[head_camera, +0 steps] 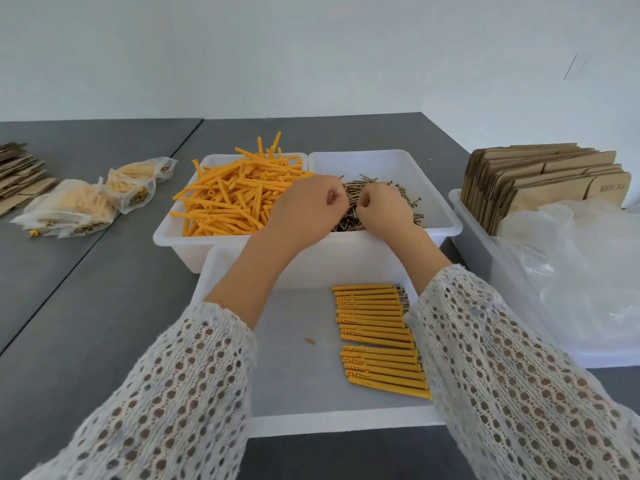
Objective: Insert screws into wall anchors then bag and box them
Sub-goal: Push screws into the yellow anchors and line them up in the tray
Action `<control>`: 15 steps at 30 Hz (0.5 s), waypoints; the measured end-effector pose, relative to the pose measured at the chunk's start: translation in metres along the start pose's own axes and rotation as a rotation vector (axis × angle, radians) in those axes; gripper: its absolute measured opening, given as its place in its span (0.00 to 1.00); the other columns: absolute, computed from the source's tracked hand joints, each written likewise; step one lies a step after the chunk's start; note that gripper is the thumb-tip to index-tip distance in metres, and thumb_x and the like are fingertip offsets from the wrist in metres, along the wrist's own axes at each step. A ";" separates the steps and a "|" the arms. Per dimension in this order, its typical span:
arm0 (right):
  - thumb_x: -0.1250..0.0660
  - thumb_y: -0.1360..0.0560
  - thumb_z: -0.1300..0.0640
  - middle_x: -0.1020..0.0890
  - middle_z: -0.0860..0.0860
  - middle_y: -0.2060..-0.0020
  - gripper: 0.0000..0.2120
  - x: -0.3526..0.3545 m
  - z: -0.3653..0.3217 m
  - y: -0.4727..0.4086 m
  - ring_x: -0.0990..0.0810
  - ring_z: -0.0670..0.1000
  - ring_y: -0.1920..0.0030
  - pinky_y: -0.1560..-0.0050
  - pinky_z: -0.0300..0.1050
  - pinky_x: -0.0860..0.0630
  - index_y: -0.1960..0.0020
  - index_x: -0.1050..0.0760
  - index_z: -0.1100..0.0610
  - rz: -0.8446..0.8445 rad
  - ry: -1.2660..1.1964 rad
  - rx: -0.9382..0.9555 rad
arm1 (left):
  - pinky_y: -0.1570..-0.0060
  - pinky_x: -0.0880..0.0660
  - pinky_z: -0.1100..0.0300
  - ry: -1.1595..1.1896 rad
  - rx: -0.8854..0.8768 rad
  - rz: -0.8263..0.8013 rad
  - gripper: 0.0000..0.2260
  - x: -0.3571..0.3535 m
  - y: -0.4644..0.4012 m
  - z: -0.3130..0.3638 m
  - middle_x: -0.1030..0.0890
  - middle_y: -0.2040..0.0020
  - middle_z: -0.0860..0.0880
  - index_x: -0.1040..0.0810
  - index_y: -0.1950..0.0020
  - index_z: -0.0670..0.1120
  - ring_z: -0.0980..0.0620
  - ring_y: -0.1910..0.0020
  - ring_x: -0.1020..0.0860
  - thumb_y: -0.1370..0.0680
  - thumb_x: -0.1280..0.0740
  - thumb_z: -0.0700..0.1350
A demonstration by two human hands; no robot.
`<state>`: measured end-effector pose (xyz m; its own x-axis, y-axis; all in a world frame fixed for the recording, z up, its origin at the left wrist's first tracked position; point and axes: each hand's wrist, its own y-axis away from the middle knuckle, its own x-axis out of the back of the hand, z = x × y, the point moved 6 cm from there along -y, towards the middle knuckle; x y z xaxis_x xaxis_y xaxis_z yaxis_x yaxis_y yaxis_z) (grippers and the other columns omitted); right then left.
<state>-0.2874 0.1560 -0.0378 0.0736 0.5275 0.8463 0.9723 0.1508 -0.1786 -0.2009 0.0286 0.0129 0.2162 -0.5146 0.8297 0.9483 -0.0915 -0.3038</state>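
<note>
Head view: both fists, left hand [304, 206] and right hand [382, 211], crowd the screws [372, 188].

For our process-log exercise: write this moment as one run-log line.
stage: gathering screws | left hand, right hand: over screw bin | finished anchors: in front tray

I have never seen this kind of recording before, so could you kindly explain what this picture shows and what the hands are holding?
A head-worn camera looks down at a person's bare hands. The left hand and right hand are closed over a tray of screws; each grip seems to pinch screws, though I cannot be sure. Beside it lies a tray of loose orange anchors. In the near tray lie finished anchors in rows. Filled bags sit left; flat cardboard boxes stand right.
</note>
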 end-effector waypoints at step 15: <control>0.39 0.21 0.53 0.32 0.52 0.63 0.19 -0.014 0.001 0.000 0.30 0.56 0.61 0.58 0.49 0.31 0.69 0.37 0.54 -0.234 0.162 -0.021 | 0.39 0.35 0.46 -0.403 0.418 -0.041 0.12 -0.020 0.009 -0.075 0.20 0.54 0.48 0.27 0.54 0.48 0.45 0.57 0.26 0.18 0.48 0.46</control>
<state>-0.2888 0.1495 -0.0503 -0.1201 0.3395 0.9329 0.9713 0.2344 0.0397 -0.2141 -0.0258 -0.0414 0.1710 -0.1455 0.9745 0.9513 0.2817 -0.1248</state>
